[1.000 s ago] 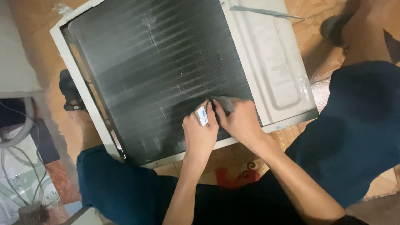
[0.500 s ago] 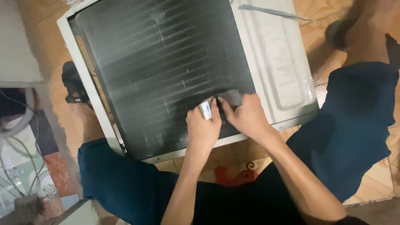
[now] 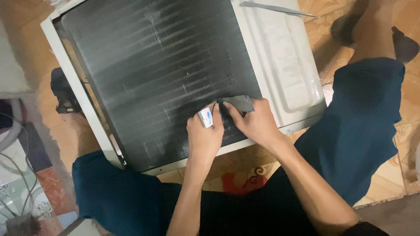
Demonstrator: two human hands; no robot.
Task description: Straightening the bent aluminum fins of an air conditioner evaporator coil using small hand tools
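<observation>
A white air-conditioner unit (image 3: 288,74) lies flat on the floor with its dark finned coil (image 3: 162,74) facing up. My left hand (image 3: 204,139) rests on the coil's lower right area and pinches a small white and blue piece (image 3: 205,117). Close beside it, my right hand (image 3: 256,124) grips a grey flat tool (image 3: 239,103) pressed against the fins. The two hands almost touch. My legs in dark blue trousers (image 3: 358,126) straddle the unit.
A thin grey metal strip (image 3: 275,8) lies on the unit's white top right part. A dark sandal (image 3: 61,91) sits at the left, another foot (image 3: 350,26) at the upper right. Cables and hoses (image 3: 17,175) lie at the lower left on patterned tiles.
The view has drifted, so the unit and hands sit slightly differently in frame. Both hands stay on the same spot of the coil, with the grey tool shifted a little.
</observation>
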